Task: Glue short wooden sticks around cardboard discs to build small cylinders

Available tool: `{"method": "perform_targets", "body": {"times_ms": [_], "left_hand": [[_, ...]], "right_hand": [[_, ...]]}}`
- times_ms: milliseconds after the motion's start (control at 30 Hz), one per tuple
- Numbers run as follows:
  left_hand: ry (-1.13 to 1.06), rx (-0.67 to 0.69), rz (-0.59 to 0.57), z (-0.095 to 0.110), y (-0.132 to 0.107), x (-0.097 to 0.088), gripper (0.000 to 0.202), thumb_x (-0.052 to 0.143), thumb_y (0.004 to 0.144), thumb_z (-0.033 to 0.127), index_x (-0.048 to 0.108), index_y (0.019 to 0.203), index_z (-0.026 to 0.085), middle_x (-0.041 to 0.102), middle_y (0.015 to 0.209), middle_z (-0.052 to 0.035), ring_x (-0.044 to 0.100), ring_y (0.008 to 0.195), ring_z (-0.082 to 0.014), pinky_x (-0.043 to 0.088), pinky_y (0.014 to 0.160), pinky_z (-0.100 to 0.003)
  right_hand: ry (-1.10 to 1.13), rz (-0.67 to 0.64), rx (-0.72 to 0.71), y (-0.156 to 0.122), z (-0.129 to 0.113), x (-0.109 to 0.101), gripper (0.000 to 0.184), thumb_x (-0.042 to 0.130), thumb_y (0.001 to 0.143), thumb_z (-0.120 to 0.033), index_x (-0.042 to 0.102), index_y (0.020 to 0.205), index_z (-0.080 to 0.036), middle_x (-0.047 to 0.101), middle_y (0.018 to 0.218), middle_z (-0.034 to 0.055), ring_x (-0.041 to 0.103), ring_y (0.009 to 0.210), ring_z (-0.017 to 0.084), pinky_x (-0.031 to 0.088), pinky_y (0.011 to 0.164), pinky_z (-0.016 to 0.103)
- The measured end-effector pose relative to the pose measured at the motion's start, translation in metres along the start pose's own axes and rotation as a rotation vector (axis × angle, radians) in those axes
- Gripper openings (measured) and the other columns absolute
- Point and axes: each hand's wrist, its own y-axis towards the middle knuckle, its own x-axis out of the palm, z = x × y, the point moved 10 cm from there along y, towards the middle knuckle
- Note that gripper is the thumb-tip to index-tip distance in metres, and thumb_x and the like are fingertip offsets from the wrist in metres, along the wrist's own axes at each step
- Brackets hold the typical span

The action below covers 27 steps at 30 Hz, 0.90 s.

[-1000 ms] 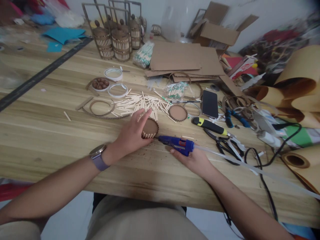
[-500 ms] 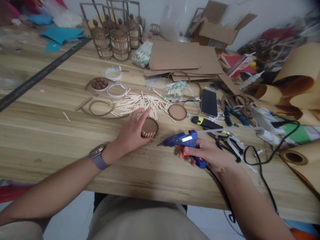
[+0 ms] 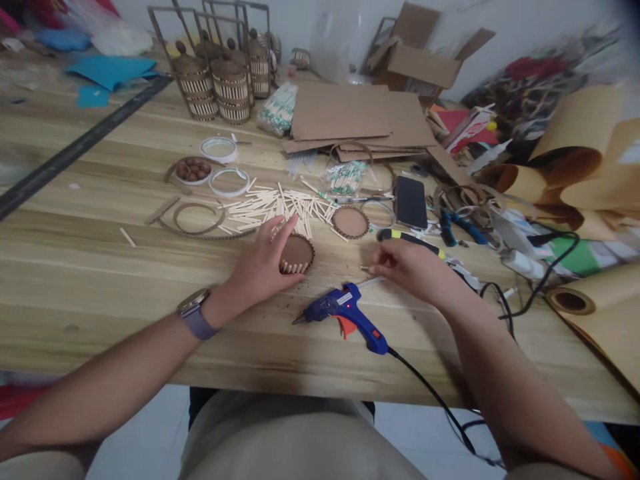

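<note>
My left hand [image 3: 257,263] grips a round brown cardboard base [image 3: 299,249] at its left side, thumb at the near edge and fingers at the far edge. Short pale sticks stand in a row along the base's near rim. To the right, my right hand [image 3: 407,268] is closed in a pinch on a short wooden stick [image 3: 367,268], its end poking out leftward. Below both hands a blue glue gun [image 3: 345,310] lies on its side on the table, nozzle to the left. Loose wooden sticks [image 3: 273,208] are heaped just beyond my left hand.
A second round base [image 3: 351,222], a phone [image 3: 411,202] and a yellow-black cutter [image 3: 407,239] lie to the right. Rolls of tape [image 3: 229,181] and a dish of brown beads [image 3: 194,170] are at left. Finished lidded baskets [image 3: 231,87] stand behind. The glue gun's cord [image 3: 430,380] runs off the near edge.
My right hand has let go of the glue gun, which now lies on the table. That hand has moved up and pinches a short stick. My left hand stays on the base.
</note>
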Motion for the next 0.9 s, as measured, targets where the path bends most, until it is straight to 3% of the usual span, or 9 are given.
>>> {"method": "perform_targets", "body": {"times_ms": [167,267,467,633,800,900], "left_hand": [[0.012,-0.008,-0.004,0.0,0.001,0.001,0.107,0.086,0.068,0.032,0.021,0.154,0.027,0.034,0.15,-0.017,0.032,0.143,-0.0384,0.033,0.115,-0.06],[0.017,-0.01,-0.005,-0.001,0.001,0.002,0.107,0.086,0.069,0.031,0.021,0.154,0.028,0.033,0.15,-0.0161,0.032,0.143,-0.0381,0.035,0.115,-0.059],[0.021,0.0,-0.006,0.0,0.001,0.002,0.107,0.085,0.069,0.03,0.02,0.154,0.029,0.034,0.149,-0.016,0.033,0.142,-0.0378,0.037,0.114,-0.058],[0.033,0.018,-0.002,0.002,0.001,0.002,0.106,0.086,0.068,0.029,0.023,0.153,0.024,0.035,0.147,-0.0184,0.036,0.141,-0.0379,0.037,0.114,-0.057],[0.038,0.011,0.002,0.001,0.001,0.002,0.106,0.085,0.068,0.032,0.021,0.153,0.026,0.035,0.148,-0.0177,0.037,0.14,-0.0374,0.038,0.112,-0.057],[0.043,0.015,0.012,0.001,0.001,0.002,0.106,0.086,0.068,0.034,0.023,0.153,0.024,0.037,0.147,-0.019,0.037,0.14,-0.0375,0.039,0.112,-0.057]], "right_hand": [[-0.025,-0.271,-0.077,0.025,0.002,0.032,0.016,0.056,0.074,-0.01,0.051,0.084,-0.022,0.06,0.072,-0.0001,0.054,0.065,0.016,0.036,0.059,0.024],[-0.031,-0.323,-0.134,0.026,-0.006,0.038,0.017,0.053,0.078,-0.01,0.051,0.091,-0.021,0.061,0.075,0.0012,0.053,0.065,0.016,0.037,0.059,0.023],[-0.075,-0.17,-0.259,0.023,-0.032,0.02,0.014,0.046,0.088,-0.017,0.058,0.095,-0.018,0.064,0.085,0.0083,0.058,0.074,0.019,0.041,0.069,0.027],[0.095,-0.063,-0.366,0.024,-0.054,0.007,0.01,0.048,0.09,-0.023,0.057,0.087,-0.02,0.064,0.084,0.006,0.058,0.075,0.018,0.042,0.068,0.027],[0.416,-0.138,-0.286,0.031,-0.073,0.023,0.01,0.055,0.088,-0.03,0.057,0.087,-0.021,0.066,0.073,-0.0002,0.059,0.065,0.014,0.043,0.061,0.024],[0.493,-0.145,-0.259,0.034,-0.081,0.035,0.008,0.061,0.084,-0.029,0.059,0.086,-0.02,0.066,0.072,-0.0015,0.061,0.066,0.014,0.043,0.06,0.024]]}}
